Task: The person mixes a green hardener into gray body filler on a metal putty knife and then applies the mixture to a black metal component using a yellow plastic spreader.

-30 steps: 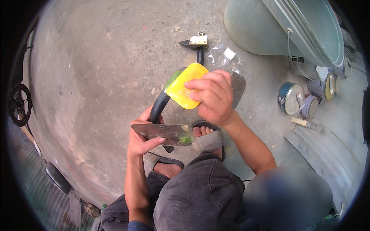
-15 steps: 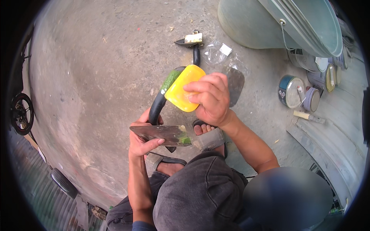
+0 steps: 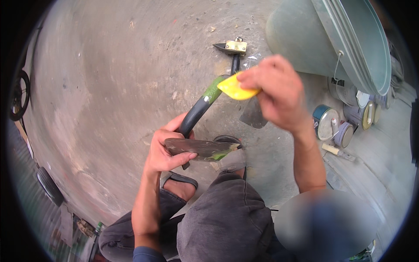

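Observation:
My left hand (image 3: 168, 148) is closed around a curved black bar (image 3: 196, 114) and also pinches a dark flat plate (image 3: 192, 147) under the thumb. Green putty (image 3: 213, 91) coats a stretch of the bar's bend, and more green smears lie on the plate's right end. In my right hand (image 3: 279, 89), which is blurred, is a yellow plastic spreader (image 3: 238, 88), its left corner close by the green stretch; whether it touches I cannot tell. The bar's far end carries a pale metal bracket (image 3: 236, 46) and a dark pointed piece.
On the concrete floor beyond my feet lies another dark flat plate (image 3: 253, 115). A large pale bucket (image 3: 301, 41) lies tipped at the far right. Several paint cans (image 3: 326, 122) and a brush (image 3: 335, 150) are to the right. A tyre (image 3: 49, 186) sits at the left.
The yellow spreader has moved right along the bar and tilted from face-on to nearly edge-on. My right hand has swung up and right. The bar and left hand appear shifted slightly right.

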Action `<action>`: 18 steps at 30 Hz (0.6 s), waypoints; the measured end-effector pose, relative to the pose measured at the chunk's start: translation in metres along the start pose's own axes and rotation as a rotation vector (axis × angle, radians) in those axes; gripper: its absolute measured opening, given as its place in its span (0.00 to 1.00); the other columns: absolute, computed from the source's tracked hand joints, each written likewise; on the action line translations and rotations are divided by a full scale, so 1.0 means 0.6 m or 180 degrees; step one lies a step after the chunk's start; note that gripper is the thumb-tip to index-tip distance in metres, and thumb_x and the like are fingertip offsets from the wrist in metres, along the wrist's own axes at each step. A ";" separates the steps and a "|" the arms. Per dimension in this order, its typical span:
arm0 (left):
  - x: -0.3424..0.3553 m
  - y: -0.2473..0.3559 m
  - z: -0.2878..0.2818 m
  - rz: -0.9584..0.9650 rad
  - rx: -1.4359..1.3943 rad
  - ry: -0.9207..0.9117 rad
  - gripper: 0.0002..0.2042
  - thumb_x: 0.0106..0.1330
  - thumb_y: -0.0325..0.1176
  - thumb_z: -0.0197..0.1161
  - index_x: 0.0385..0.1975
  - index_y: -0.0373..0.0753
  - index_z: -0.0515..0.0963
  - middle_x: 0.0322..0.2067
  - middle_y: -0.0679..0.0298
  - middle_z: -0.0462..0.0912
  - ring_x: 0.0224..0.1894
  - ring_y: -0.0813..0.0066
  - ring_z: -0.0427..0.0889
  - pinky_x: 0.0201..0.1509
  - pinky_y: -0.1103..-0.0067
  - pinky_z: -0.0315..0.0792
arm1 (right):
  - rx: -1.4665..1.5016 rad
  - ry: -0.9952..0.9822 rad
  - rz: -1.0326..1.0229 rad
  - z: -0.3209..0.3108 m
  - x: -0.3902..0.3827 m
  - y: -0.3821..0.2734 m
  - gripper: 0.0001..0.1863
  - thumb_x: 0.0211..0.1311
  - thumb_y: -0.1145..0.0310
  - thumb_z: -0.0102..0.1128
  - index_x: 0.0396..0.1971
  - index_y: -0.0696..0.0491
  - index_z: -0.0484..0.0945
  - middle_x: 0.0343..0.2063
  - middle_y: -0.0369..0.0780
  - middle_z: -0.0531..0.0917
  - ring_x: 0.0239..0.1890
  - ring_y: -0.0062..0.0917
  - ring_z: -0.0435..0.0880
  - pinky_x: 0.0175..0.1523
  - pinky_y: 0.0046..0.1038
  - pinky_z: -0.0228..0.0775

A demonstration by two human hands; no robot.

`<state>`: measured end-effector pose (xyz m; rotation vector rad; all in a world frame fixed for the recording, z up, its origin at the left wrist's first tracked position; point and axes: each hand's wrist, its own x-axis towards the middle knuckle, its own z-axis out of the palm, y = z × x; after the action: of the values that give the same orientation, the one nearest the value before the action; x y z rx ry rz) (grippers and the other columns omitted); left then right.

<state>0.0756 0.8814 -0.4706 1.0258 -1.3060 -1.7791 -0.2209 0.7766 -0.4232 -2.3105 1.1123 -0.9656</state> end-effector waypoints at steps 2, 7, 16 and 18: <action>0.002 -0.002 0.003 0.0030 0.0006 0.0025 0.11 0.44 0.28 0.77 0.20 0.29 0.80 0.61 0.44 0.73 0.35 0.69 0.79 0.37 0.75 0.72 | 0.0330 -0.0633 -0.0380 -0.012 0.055 0.013 0.10 0.46 0.83 0.60 0.30 0.53 0.81 0.28 0.37 0.84 0.35 0.35 0.79 0.40 0.34 0.70; 0.000 -0.002 0.006 0.0001 -0.0043 0.0152 0.12 0.44 0.28 0.77 0.19 0.30 0.79 0.62 0.45 0.72 0.33 0.70 0.77 0.36 0.75 0.71 | 0.0585 -0.1580 -0.0599 0.030 0.132 0.016 0.07 0.48 0.81 0.59 0.28 0.55 0.81 0.25 0.40 0.84 0.35 0.38 0.80 0.40 0.37 0.72; -0.001 -0.006 0.003 0.0035 -0.0025 0.0186 0.11 0.43 0.28 0.76 0.19 0.30 0.79 0.62 0.44 0.71 0.33 0.71 0.76 0.36 0.75 0.70 | 0.0611 -0.1684 -0.0587 0.050 0.133 0.013 0.06 0.49 0.81 0.59 0.26 0.55 0.81 0.23 0.40 0.83 0.34 0.37 0.81 0.39 0.38 0.72; 0.001 -0.005 0.002 0.0020 -0.0064 0.0194 0.11 0.44 0.28 0.76 0.19 0.31 0.79 0.62 0.44 0.72 0.33 0.71 0.76 0.36 0.75 0.70 | 0.0673 -0.1629 -0.0567 0.050 0.127 0.011 0.07 0.49 0.82 0.58 0.26 0.55 0.81 0.23 0.40 0.83 0.33 0.38 0.81 0.38 0.39 0.72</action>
<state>0.0744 0.8821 -0.4733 1.0555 -1.2506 -1.7395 -0.1688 0.7135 -0.4163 -2.3159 0.5762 -0.4705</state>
